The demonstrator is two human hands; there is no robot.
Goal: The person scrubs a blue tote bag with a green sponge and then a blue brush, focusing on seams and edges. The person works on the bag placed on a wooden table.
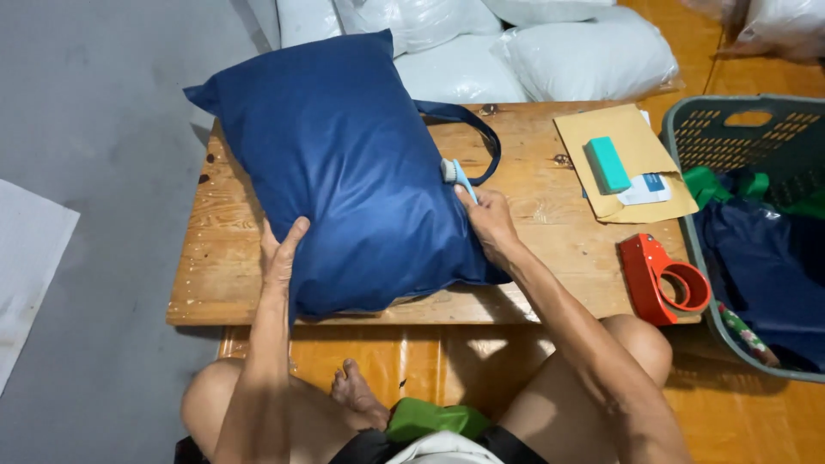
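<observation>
A stuffed dark blue fabric bag (pixel 344 163) lies on a low wooden table (pixel 533 258), its blue carry strap (pixel 481 129) looping out to the right. My left hand (pixel 282 253) rests flat against the bag's near left edge, fingers apart. My right hand (pixel 490 225) is at the bag's right edge, closed on a small light blue tool with a bristled head (pixel 457 176) that points at the bag's opening.
A brown envelope (pixel 636 172) with a teal block (pixel 608 163) and a card lies at the table's right. A red tape dispenser (pixel 662 279) sits near the right corner. A grey-green basket (pixel 756 232) with fabric stands right. White stuffed sacks (pixel 550 51) lie behind.
</observation>
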